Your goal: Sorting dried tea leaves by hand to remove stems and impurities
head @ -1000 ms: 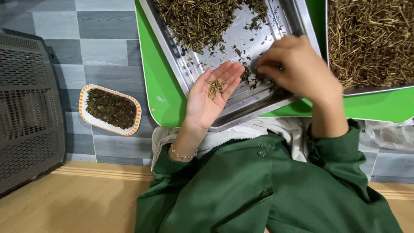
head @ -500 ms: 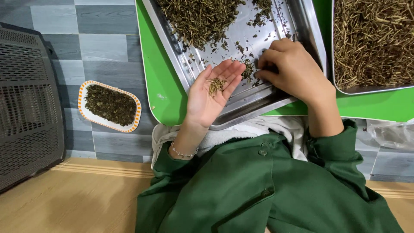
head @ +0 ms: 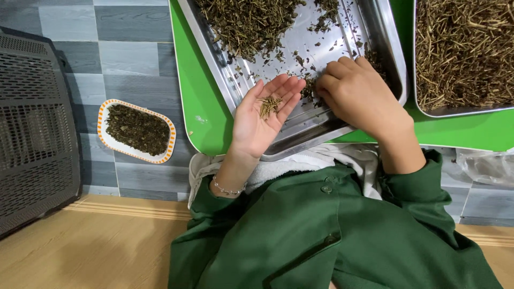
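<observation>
Green table (head: 198, 96) bearing two steel trays. Centre tray (head: 321, 120): dried herb pile (head: 251, 21) beyond the hands, scattered bits near them. Second tray (head: 428, 109), right of the right hand, filled with cut stems (head: 460, 48). Orange-rimmed dish (head: 136, 130) of dark leaves on grey floor tiles (head: 128, 59), left of the left hand. Left hand (head: 262, 120) open, palm up, cradling small stems (head: 267, 106). Right hand (head: 356, 91) curled knuckles-up on the tray; its grasp cannot be told.

Two metal trays (head: 235, 88) (head: 428, 109) are counted, one small dish (head: 107, 140) of leaves, one bracelet (head: 227, 191), and perhaps two green boards (head: 195, 80).
</observation>
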